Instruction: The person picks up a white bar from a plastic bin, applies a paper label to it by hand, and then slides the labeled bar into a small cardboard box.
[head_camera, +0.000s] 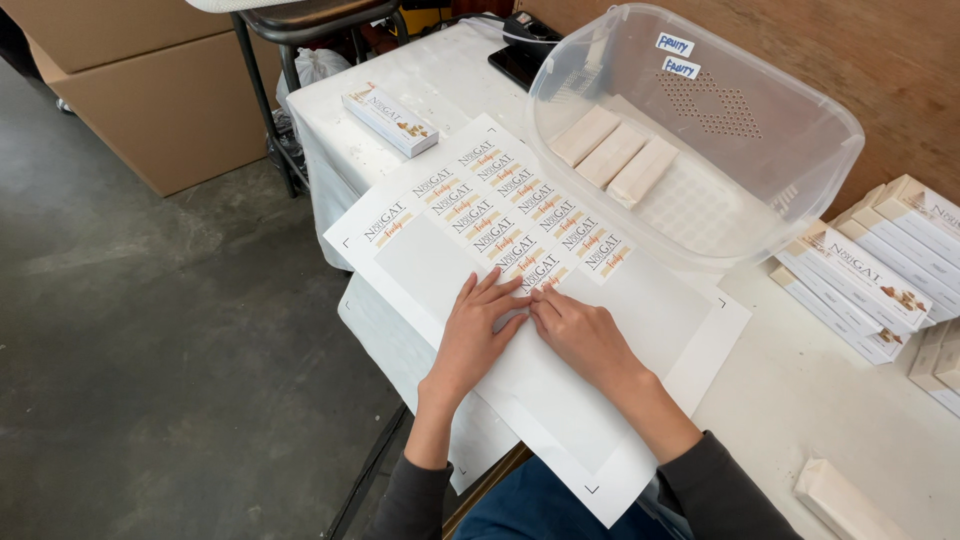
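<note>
Large white label sheet (560, 400) flat on the desk (800, 400), near edge overhanging toward the person; two columns of small printed labels (520, 215) on its far half, one lone label (385, 225) at the far left corner, the rest bare backing

Left hand (478, 335) palm down on the sheet, fingers spread a little, fingertips at the nearest label of the block. Right hand (580, 335) just beside it, also low on the sheet, fingertips bunched against the edge of that same nearest label; pinching or merely pressing, cannot tell. Hands touching or nearly so at the fingertips

Beyond the sheet, a clear plastic tub (800, 160) tilted on its side, three pale wrapped bars (612, 155) side by side inside. Single printed carton (390, 120) on the far left of the desk. Stack of similar cartons (870, 280) at the right, against a brown wall. Another pale bar (840, 505) at the near right. Cardboard boxes (150, 90) on the grey floor to the left
</note>
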